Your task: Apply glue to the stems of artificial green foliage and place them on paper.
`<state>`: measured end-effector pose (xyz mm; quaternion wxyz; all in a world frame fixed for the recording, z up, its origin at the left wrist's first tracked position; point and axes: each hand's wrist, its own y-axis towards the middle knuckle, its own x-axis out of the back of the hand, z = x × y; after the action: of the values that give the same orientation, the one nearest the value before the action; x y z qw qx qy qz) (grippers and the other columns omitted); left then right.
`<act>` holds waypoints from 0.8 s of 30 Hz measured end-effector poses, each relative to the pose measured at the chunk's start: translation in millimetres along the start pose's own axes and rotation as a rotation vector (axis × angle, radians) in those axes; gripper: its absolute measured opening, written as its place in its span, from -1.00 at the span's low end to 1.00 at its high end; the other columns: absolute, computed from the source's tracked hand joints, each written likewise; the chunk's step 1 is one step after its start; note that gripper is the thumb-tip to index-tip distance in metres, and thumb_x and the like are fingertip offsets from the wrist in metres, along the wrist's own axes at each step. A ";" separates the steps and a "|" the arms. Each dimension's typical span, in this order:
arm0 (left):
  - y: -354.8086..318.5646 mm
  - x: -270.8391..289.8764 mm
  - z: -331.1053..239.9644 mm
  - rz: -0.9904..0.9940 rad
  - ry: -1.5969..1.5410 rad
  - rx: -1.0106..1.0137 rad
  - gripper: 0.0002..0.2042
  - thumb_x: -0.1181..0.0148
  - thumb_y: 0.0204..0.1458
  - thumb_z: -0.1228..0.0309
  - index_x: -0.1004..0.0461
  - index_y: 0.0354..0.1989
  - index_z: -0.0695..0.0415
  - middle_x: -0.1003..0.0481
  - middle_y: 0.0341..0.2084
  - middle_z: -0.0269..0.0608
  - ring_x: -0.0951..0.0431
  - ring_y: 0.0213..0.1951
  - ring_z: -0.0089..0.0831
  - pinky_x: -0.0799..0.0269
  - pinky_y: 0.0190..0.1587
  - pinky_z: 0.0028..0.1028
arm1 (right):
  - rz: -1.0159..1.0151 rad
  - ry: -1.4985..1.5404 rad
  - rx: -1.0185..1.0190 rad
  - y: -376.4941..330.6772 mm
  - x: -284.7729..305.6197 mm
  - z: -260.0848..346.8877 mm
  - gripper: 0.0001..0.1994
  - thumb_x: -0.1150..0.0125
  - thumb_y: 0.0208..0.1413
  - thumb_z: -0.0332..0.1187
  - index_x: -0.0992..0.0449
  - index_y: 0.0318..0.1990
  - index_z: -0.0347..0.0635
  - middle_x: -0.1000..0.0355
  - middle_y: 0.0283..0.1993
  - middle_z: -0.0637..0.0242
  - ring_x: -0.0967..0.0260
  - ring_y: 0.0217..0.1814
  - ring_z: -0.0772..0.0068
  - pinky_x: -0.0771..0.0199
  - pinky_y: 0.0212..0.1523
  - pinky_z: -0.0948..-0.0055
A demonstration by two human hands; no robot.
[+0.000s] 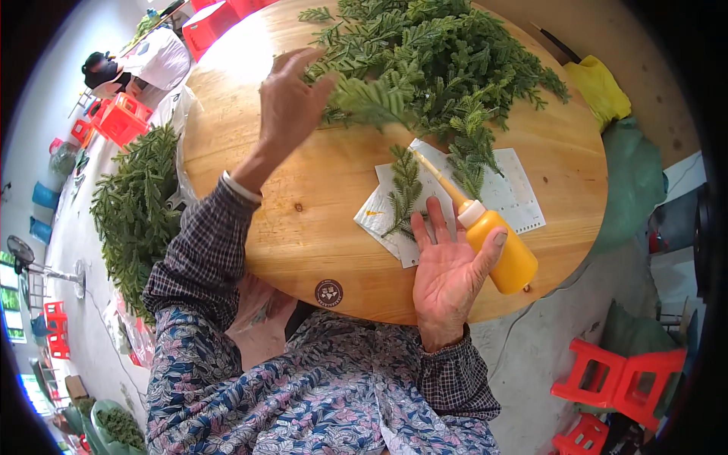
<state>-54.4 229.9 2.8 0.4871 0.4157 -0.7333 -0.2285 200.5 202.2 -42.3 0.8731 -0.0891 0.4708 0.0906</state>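
Note:
My left hand [294, 97] is raised over the left part of the wooden table, its fingers and thumb spread. Beside its thumb is a motion-blurred green sprig [371, 100], which does not look gripped. My right hand [449, 277] is turned palm up near the front edge, fingers stretched out. Behind its thumb lies a yellow squeeze bottle [512, 258] with a white collar and a long nozzle pointing to the far left. Another sprig [404, 186] rests on white printed papers [523, 189], left of the nozzle. One more sprig [474, 163] lies across the papers' far side.
A large heap of green sprigs [455, 57] covers the far side of the round table [258, 243]. More greenery [140, 212] stands off the left edge. A yellow bag [599, 87] is beyond the right edge. Red stools [622, 379] stand at right; a person [106, 72] is far left.

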 end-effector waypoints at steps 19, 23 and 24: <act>-112.8 6.0 -81.9 0.654 -0.209 -0.376 -0.69 -0.25 0.01 0.36 -0.46 -0.07 0.16 -0.45 -0.41 -0.24 -0.42 -0.60 -0.55 -0.36 -0.61 -0.63 | 0.033 0.078 0.005 1.8 7.2 11.9 -0.30 0.03 0.12 0.22 -0.22 0.10 -0.30 -0.24 0.10 0.13 -0.20 0.19 0.05 -0.23 0.20 0.06; -101.5 16.3 -104.5 0.807 -0.795 0.463 -0.72 -0.22 0.01 0.46 -0.44 -0.10 0.26 -0.49 -0.36 -0.19 -0.47 -0.57 -0.59 -0.42 -0.59 -0.67 | 0.103 0.095 0.079 2.5 3.2 23.0 -0.40 -0.04 0.12 0.17 -0.18 0.16 -0.03 -0.18 0.16 0.22 -0.20 0.20 0.09 -0.21 0.20 0.13; -102.9 17.1 -109.0 0.809 -0.798 0.464 -0.72 -0.22 0.01 0.46 -0.44 -0.10 0.26 -0.49 -0.36 -0.19 -0.47 -0.57 -0.59 -0.42 -0.59 -0.67 | 0.101 0.093 0.080 1.5 1.8 24.8 -0.40 -0.04 0.12 0.17 -0.18 0.16 -0.03 -0.18 0.16 0.22 -0.20 0.20 0.09 -0.21 0.20 0.13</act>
<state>81.0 166.6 -18.4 0.1197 0.0819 -0.9894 0.0023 221.1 209.8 -30.5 0.8475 -0.0345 0.5178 0.1114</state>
